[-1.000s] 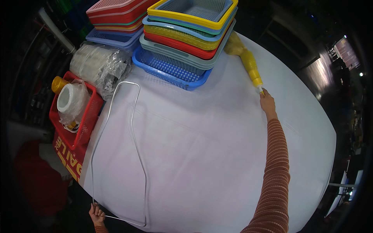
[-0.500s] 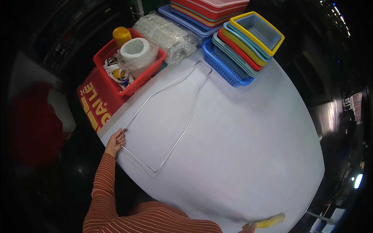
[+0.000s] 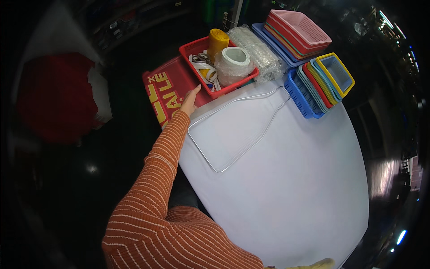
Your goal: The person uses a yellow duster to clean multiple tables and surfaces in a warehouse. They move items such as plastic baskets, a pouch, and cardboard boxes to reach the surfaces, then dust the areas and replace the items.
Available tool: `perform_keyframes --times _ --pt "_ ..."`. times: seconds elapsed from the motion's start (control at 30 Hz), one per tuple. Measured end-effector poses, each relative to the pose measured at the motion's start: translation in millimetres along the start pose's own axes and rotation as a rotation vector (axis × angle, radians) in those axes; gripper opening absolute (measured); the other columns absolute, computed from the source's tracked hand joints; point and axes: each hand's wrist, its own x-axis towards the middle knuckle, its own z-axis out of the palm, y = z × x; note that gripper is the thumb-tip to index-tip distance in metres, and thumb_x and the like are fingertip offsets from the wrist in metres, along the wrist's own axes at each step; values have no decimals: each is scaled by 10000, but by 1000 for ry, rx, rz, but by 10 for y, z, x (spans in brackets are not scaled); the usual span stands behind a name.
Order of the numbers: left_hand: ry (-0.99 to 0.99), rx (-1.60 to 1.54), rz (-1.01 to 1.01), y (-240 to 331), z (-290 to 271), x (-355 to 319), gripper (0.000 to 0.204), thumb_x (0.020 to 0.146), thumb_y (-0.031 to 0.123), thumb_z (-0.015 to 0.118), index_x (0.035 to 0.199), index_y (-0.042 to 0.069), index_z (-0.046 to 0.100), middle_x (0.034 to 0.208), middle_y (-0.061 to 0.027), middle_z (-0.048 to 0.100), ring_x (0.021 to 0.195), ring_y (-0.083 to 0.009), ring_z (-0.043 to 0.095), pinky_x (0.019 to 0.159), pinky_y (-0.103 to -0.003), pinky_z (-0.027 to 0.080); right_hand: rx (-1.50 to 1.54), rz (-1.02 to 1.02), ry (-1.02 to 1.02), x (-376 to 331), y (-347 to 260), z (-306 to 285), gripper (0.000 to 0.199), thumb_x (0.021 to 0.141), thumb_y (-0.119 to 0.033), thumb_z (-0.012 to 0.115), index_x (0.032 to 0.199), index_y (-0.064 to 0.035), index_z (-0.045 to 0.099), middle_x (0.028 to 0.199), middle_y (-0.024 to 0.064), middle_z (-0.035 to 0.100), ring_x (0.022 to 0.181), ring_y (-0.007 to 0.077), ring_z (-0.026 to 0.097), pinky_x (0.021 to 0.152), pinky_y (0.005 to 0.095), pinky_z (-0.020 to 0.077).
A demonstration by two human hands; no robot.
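My left hand (image 3: 190,101) reaches over the table's left edge, just below the red plastic basket (image 3: 215,93). Its fingers are stretched out and hold nothing. Beside it, a bent metal wire frame (image 3: 239,155) lies flat on the white tabletop (image 3: 286,193), its near left corner close to my wrist. A soft-looking yellow thing (image 3: 317,264), perhaps a cloth, shows at the lower edge of the view. My right hand is out of sight below that edge.
The basket holds a yellow roll (image 3: 218,42), a plastic-wrapped white roll (image 3: 234,67) and scissors (image 3: 200,58). Behind are a clear-wrapped bundle (image 3: 257,49), stacked pink and red baskets (image 3: 298,33), and multicoloured baskets (image 3: 320,85). A red printed box (image 3: 165,85) stands at left.
My left hand has let go of the wire frame and moved toward the red basket. The view has shifted, and the yellow thing has slipped lower, with my right hand leaving view.
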Motion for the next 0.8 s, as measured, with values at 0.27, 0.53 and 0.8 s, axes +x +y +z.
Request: perform_keyframes --times 0.27,0.53,0.8 --pt "-359 -158 -350 330 179 1351 519 741 191 591 1201 28 416 1125 -213 489 945 -416 529 776 -697 382 67 -275 -15 -2232 -492 471 459 921 -349 438 1215 3 425 627 24 412 487 114 380 416 243 347" --pt "-445 -348 -482 286 -542 1398 365 653 -48 448 1016 -18 447 952 -193 509 887 -384 551 761 -619 458 218 -382 -501 -3839 -475 1219 404 943 -253 449 1277 -30 402 600 5 402 488 63 389 432 199 352" --pt "-314 -412 -417 379 -2533 702 427 623 -120 423 1033 -18 487 1014 -172 534 962 -350 558 858 -496 480 -229 -1042 -705 -3968 -667 2258 354 905 -147 499 1256 -104 476 751 65 585 604 131 540 514 254 426"
